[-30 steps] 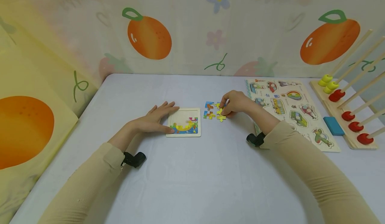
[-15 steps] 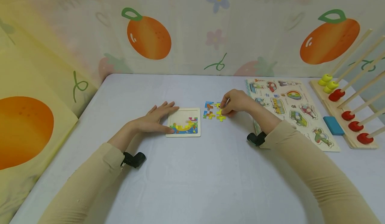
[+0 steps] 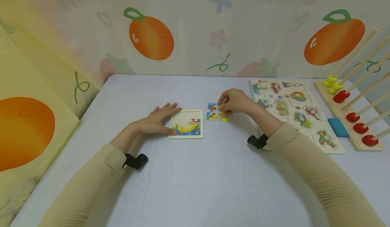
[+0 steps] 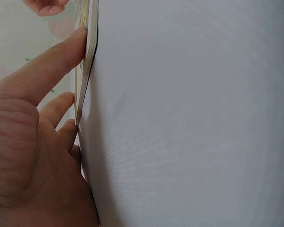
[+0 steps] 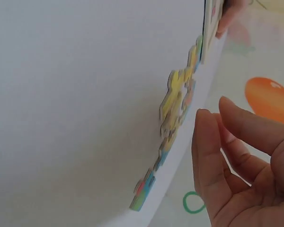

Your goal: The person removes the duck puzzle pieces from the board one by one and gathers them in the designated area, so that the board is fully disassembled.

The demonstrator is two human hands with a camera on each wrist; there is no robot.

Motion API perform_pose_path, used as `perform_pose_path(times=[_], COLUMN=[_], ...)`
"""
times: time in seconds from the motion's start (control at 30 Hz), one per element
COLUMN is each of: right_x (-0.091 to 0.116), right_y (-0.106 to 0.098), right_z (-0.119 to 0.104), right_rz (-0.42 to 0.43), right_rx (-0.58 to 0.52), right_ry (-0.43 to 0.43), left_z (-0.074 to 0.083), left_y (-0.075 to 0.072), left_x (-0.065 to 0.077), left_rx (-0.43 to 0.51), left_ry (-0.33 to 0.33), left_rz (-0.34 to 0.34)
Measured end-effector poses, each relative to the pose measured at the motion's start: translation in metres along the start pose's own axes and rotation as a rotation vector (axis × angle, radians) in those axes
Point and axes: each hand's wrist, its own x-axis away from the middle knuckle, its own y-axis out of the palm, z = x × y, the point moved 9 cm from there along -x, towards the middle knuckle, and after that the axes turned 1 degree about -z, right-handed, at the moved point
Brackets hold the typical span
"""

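My left hand (image 3: 153, 121) lies spread at the left side of a small wooden puzzle tray (image 3: 186, 138). Its thumb touches the tray's lower left corner, and the fingertips reach the upper left edge. Colourful joined pieces fill the tray's lower part. To the right lie loose jigsaw pieces (image 3: 212, 116), blue, yellow and orange. My right hand (image 3: 237, 100) hovers just over them, partly hiding some. In the right wrist view, the right hand (image 5: 248, 161) has thumb and index finger bent towards each other, with a gap and nothing visible between them; the yellow pieces (image 5: 169, 97) lie beside the fingertips.
A larger vehicle picture board (image 3: 292, 101) lies beneath the right forearm. Beyond it stands a wooden bead counter (image 3: 354, 134) with upright rods and red and yellow beads. A blue block (image 3: 337, 128) sits against its base. A fruit-printed cloth hangs behind the white table (image 3: 195, 186).
My right hand has shifted a little left and away from me over the loose pieces. The left hand and the tray have stayed in place.
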Motion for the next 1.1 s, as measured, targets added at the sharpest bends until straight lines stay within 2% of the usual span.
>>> perform_pose_path(times=[0.3, 1.1], right_x=[0.001, -0.005], right_y=[0.017, 0.061], right_z=[-0.021, -0.057], right_rz=[-0.032, -0.130], right_rx=[-0.041, -0.038], right_ry=[-0.113, -0.241], left_z=[-0.001, 0.000], left_y=[0.000, 0.000], left_x=[-0.002, -0.001], left_rx=[-0.001, -0.002], left_ry=[0.001, -0.001], left_rz=[0.004, -0.001])
